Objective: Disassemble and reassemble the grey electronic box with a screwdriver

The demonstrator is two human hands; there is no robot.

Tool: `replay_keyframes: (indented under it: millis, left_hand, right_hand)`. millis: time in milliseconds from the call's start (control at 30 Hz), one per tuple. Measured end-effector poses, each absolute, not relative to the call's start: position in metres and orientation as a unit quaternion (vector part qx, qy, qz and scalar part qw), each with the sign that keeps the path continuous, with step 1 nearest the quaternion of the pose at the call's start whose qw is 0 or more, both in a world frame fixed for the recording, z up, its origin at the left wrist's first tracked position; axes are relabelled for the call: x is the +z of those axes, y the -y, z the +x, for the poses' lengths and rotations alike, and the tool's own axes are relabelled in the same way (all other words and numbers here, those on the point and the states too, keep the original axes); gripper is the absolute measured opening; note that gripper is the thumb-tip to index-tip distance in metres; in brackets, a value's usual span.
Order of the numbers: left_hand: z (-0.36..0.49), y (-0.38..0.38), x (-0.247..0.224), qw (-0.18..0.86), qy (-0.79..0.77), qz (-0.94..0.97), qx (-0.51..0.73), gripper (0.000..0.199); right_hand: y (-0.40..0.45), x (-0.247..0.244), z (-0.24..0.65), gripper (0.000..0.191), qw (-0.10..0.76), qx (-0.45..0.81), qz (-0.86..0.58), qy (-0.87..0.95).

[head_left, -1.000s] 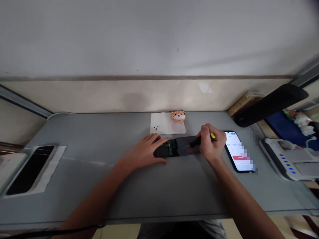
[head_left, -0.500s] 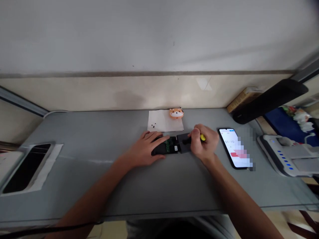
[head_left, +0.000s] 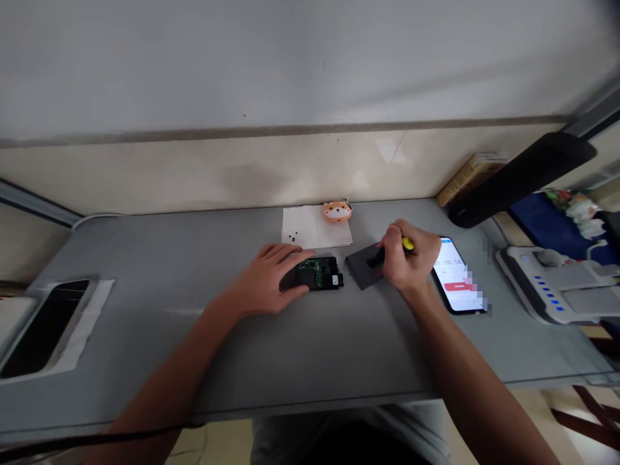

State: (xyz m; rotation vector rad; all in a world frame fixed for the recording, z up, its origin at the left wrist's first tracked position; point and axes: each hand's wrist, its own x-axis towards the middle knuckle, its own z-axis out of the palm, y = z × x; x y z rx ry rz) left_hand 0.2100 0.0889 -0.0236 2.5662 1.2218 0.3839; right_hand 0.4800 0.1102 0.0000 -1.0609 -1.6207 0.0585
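Note:
A small black device [head_left: 303,278] with an exposed green circuit board [head_left: 318,270] lies on the grey table. My left hand [head_left: 271,278] grips its left end, the thumb along the near edge and the fingers along the far edge. My right hand [head_left: 409,261] is closed around a screwdriver [head_left: 408,245] with a yellow handle end and a dark shaft part. Beneath that tool and hand is a flat dark grey cover [head_left: 362,266], turned at an angle and apart from the device. Whether the right fingers also pinch the cover is hidden.
Several tiny dark screws [head_left: 293,237] lie on white paper [head_left: 310,229] beside an orange animal-faced case [head_left: 338,211]. A lit phone [head_left: 458,274] and a power strip [head_left: 547,290] sit right; a dark phone [head_left: 46,326] lies left. A black cylinder [head_left: 523,181] leans at the back right.
The grey cover has come away from the device and turned, shifting right with my right hand and the screwdriver. My left hand stays on the device. The camera view has shifted slightly.

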Motion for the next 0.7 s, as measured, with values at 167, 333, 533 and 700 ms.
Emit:
replay_keyframes:
  millis: [167,333,533,700]
  left_hand:
    - [0.203,-0.096,-0.023,0.089,-0.448,0.870,0.186,0.039]
    - [0.206,-0.099,-0.030,0.063,-0.446,0.869,0.203,0.039]
    - [0.208,-0.098,-0.033,0.065,-0.445,0.873,0.188,0.037]
    - [0.210,-0.096,-0.034,0.061,-0.456,0.869,0.182,0.037]
  right_hand:
    - [-0.102,-0.001,0.469,0.041,0.618,0.027,-0.410,0.670]
    - [-0.095,0.001,0.457,0.039,0.571,0.020,-0.364,0.736]
    - [-0.093,-0.001,0.454,0.033,0.528,0.013,-0.321,0.786]
    - [-0.093,-0.001,0.453,0.033,0.523,-0.007,-0.316,0.791]
